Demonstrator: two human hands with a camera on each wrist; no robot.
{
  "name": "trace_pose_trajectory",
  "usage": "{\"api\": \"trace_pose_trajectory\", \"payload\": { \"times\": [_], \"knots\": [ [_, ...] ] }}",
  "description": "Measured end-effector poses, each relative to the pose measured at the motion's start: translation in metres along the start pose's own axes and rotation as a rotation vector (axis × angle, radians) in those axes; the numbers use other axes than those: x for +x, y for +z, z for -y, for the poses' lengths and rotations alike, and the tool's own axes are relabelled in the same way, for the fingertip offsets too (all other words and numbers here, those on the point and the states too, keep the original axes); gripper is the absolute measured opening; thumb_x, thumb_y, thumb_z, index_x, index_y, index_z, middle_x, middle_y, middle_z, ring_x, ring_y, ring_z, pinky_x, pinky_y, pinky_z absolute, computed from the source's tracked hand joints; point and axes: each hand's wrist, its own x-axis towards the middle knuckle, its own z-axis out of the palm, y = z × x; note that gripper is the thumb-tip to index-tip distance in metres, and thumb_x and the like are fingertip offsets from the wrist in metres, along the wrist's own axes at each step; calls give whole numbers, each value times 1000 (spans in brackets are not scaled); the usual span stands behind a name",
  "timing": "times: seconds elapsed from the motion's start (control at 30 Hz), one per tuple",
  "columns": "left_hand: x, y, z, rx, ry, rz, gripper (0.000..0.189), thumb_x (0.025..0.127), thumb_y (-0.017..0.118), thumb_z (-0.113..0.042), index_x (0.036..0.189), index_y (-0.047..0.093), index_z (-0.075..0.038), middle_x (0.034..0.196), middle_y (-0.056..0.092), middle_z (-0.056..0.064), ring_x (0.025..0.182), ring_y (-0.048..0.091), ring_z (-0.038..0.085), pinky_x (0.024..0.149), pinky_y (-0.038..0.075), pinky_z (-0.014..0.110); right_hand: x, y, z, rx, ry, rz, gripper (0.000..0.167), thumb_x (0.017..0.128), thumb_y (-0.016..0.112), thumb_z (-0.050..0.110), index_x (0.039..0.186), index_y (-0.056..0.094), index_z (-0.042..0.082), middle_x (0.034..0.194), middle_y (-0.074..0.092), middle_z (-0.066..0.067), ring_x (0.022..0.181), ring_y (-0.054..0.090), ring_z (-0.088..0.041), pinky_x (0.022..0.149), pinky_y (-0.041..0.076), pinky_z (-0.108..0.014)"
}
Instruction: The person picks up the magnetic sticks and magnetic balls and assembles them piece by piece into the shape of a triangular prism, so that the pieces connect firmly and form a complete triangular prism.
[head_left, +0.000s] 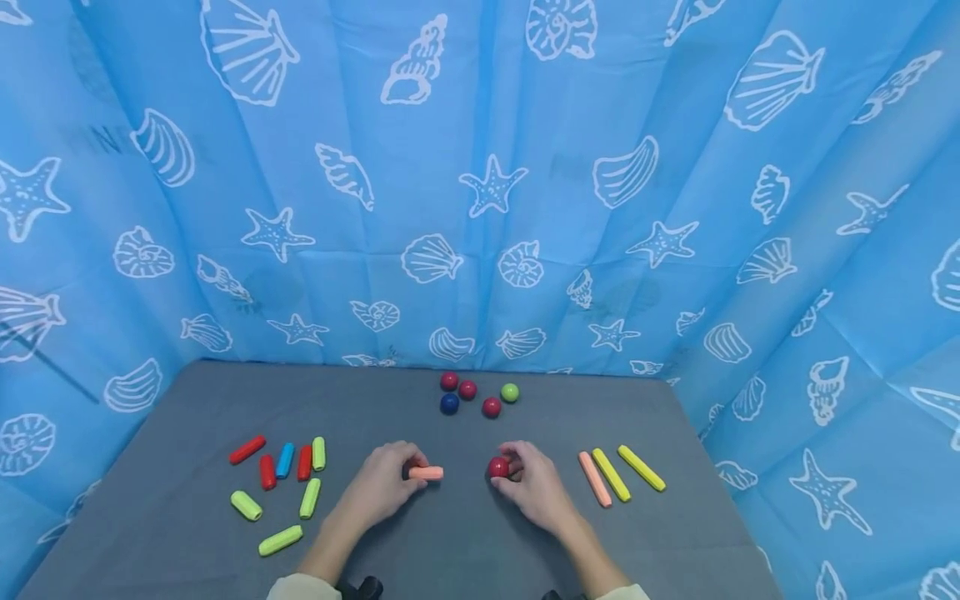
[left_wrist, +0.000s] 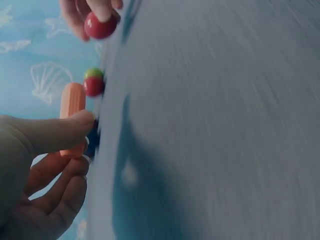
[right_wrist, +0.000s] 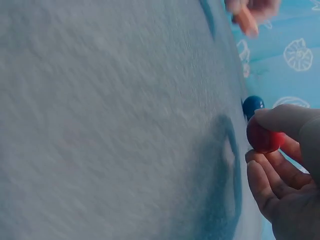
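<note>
My left hand pinches a short peach-coloured ridged stick between thumb and fingers. In the left wrist view the thumb presses across the middle of the peach stick, and a shadow lies on the cloth beside it. Facing it, my right hand holds a red ball by thumb and fingertips. The right wrist view shows the thumb on top of that red ball, with fingers underneath. A gap of cloth separates the stick from the ball.
Several short sticks, such as a blue stick and a green stick, lie left. On the right are a longer peach stick and two yellow sticks. Several balls, including a blue ball, sit at the back before a shell-patterned curtain.
</note>
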Motion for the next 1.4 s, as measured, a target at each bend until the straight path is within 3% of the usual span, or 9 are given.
{"api": "trace_pose_trajectory", "payload": {
  "times": [0.23, 0.4, 0.57, 0.7, 0.87, 0.97, 1.17, 1.4],
  "knots": [
    [11, 25, -25, -19, 39, -1, 18, 84, 84, -18, 97, 73, -24, 89, 62, -10, 83, 52, 12, 74, 47, 32, -8, 6, 6, 36, -30, 29, 36, 86, 82, 17, 119, 69, 9, 107, 65, -1, 90, 65, -15, 74, 54, -19],
    [15, 40, -35, 2, 54, -17, 18, 83, 85, -17, 94, 72, -23, 86, 60, -10, 80, 50, 10, 70, 43, 29, -8, 8, 7, 52, -51, 41, 36, 87, 82, 17, 120, 69, 8, 108, 65, -1, 90, 66, -14, 74, 54, -19],
    [14, 43, -35, -3, 41, -17, 20, 83, 86, -18, 96, 72, -21, 87, 60, -8, 80, 50, 11, 70, 43, 29, -5, 8, 4, 30, -60, 71, 39, 88, 81, 19, 122, 68, 8, 109, 65, -2, 90, 64, -13, 74, 53, -19],
    [19, 36, -31, -26, 22, -45, 26, 84, 85, -29, 106, 73, -22, 96, 65, -7, 87, 55, 12, 77, 50, 32, -3, 6, -3, -26, -58, 60, 38, 87, 82, 22, 121, 70, 11, 109, 67, 1, 95, 65, -11, 78, 54, -21],
    [49, 20, -23, -50, -33, -236, 36, 88, 81, -31, 121, 70, -21, 115, 67, -1, 101, 61, 17, 91, 55, 42, -4, 4, -10, -81, -41, 12, 36, 86, 83, 23, 118, 71, 13, 108, 69, 4, 97, 65, -11, 82, 54, -26],
    [74, 17, -20, -45, -29, -303, 41, 91, 79, -28, 128, 67, -16, 123, 65, 5, 110, 60, 24, 96, 53, 46, -7, 3, -12, -78, -30, 17, 35, 87, 82, 23, 119, 71, 13, 109, 70, 3, 97, 65, -12, 81, 55, -26],
    [105, 21, -19, 65, -74, -315, 48, 88, 81, -34, 129, 65, -16, 126, 64, 10, 119, 57, 32, 102, 49, 51, -7, 6, -13, -63, -62, 41, 34, 90, 78, 25, 121, 69, 13, 110, 68, 3, 98, 65, -11, 83, 55, -26],
    [114, 36, -18, 135, -67, -302, 42, 89, 81, -31, 124, 67, -12, 120, 69, 12, 114, 60, 33, 100, 49, 52, -9, 4, -16, -18, -54, 48, 34, 90, 79, 22, 121, 68, 12, 108, 66, 3, 95, 64, -10, 81, 55, -24]
  ]
}}
